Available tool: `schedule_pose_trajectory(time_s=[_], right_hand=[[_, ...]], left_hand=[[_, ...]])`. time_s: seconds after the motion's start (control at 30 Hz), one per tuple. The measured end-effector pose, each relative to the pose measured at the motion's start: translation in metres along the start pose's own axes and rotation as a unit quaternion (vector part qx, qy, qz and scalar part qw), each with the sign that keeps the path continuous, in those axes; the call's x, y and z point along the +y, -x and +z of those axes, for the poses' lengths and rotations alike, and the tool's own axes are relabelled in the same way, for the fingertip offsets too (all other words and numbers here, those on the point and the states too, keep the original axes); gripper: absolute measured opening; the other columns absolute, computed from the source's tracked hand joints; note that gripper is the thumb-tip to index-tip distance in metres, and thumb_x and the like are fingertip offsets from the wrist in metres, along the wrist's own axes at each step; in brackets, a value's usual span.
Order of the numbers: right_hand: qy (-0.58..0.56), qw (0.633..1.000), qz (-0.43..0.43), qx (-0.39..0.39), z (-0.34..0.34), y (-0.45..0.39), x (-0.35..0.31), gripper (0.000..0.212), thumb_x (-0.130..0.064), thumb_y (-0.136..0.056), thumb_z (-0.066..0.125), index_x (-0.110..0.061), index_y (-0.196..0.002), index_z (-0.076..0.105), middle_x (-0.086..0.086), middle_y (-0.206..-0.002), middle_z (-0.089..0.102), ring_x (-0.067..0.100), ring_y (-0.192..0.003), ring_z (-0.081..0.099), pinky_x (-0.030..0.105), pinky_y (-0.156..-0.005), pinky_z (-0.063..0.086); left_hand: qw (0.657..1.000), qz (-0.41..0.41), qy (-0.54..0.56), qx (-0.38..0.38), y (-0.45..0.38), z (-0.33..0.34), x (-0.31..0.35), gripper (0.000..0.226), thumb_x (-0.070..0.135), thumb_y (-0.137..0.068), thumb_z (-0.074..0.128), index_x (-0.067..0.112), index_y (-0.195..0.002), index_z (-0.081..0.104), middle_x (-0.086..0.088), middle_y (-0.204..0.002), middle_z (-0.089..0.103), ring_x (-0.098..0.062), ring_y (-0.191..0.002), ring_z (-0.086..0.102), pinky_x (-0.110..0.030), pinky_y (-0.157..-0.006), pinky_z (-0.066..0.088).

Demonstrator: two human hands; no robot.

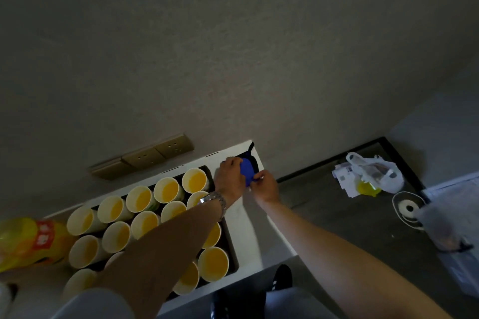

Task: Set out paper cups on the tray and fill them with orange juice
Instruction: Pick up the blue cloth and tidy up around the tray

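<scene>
A: How do the person's arms lie?

B: Both reach forward past the tray to the far end of the white counter (241,225). The left hand (230,173), with a metal watch (214,201) at its wrist, is curled round a blue object (246,170). The right hand (267,186) pinches the near edge of that same object between fingertips and thumb. What the blue thing is cannot be told; a black strap (251,147) rises just behind it.

B: And the left forearm crosses over the tray, hiding part of it.

A: Where are the paper cups (168,189)?

B: They stand upright, packed close together in rows on the dark tray (232,258), on the counter by the wall. About fifteen show; those under the forearm cannot be counted. Every cup whose inside is visible holds orange juice.

A: Anything else?

B: One juice bottle (31,243) with a red and yellow label lies at the left edge, blurred. Three wall sockets (145,156) sit above the cups. On the floor to the right lies one white plastic bag (375,171) and a roll of tape (409,208).
</scene>
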State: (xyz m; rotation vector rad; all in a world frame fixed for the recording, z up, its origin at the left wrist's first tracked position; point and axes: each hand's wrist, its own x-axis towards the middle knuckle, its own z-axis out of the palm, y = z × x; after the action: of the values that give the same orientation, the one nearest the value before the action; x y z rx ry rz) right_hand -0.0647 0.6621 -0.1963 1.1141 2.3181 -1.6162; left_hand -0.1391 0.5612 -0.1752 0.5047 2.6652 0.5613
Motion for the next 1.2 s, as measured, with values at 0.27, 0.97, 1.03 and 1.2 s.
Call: schedule_pose_trajectory(time_s=[0.27,0.97,1.03,1.2], right_hand=[[-0.005,1.000,0.027,-0.015,0.000,-0.022,0.013,0.022,-0.008,-0.087,0.066,-0.022,-0.098,0.052,0.009,-0.111,0.059,0.019,-0.084,0.062,0.028,-0.068,0.046],[-0.044,0.998,0.041,-0.015,-0.018,0.006,0.011,0.013,-0.003,-0.091,0.053,-0.011,-0.101,0.055,0.007,-0.096,0.062,0.023,-0.085,0.060,0.027,-0.067,0.047],[-0.046,0.999,0.027,0.007,-0.022,0.010,0.002,0.009,-0.005,-0.093,0.051,-0.012,-0.097,0.055,0.006,-0.095,0.063,0.024,-0.086,0.060,0.024,-0.059,0.041],[-0.019,0.999,-0.040,0.006,-0.038,0.015,-0.017,0.047,-0.020,-0.084,0.075,-0.021,-0.125,0.051,-0.002,-0.122,0.055,0.015,-0.099,0.057,0.027,-0.073,0.044]], left_hand=[[0.987,-0.099,-0.117,0.040,-0.025,0.008,-0.008,0.051,0.023,-0.102,0.055,0.016,-0.150,0.041,-0.012,-0.144,0.052,-0.032,-0.131,0.050,-0.043,-0.108,0.038],[0.987,-0.092,0.074,0.110,-0.003,0.001,0.009,0.016,0.024,-0.102,0.052,0.009,-0.104,0.057,-0.013,-0.100,0.063,-0.031,-0.093,0.064,-0.049,-0.085,0.056],[0.977,-0.086,0.155,0.122,0.008,-0.006,0.016,0.012,0.025,-0.102,0.053,0.015,-0.095,0.051,-0.006,-0.085,0.061,-0.026,-0.078,0.063,-0.045,-0.071,0.058],[0.952,-0.037,0.266,0.149,0.030,-0.032,0.038,0.017,0.027,-0.101,0.050,0.019,-0.086,0.051,0.002,-0.073,0.057,-0.015,-0.065,0.052,-0.037,-0.060,0.045]])
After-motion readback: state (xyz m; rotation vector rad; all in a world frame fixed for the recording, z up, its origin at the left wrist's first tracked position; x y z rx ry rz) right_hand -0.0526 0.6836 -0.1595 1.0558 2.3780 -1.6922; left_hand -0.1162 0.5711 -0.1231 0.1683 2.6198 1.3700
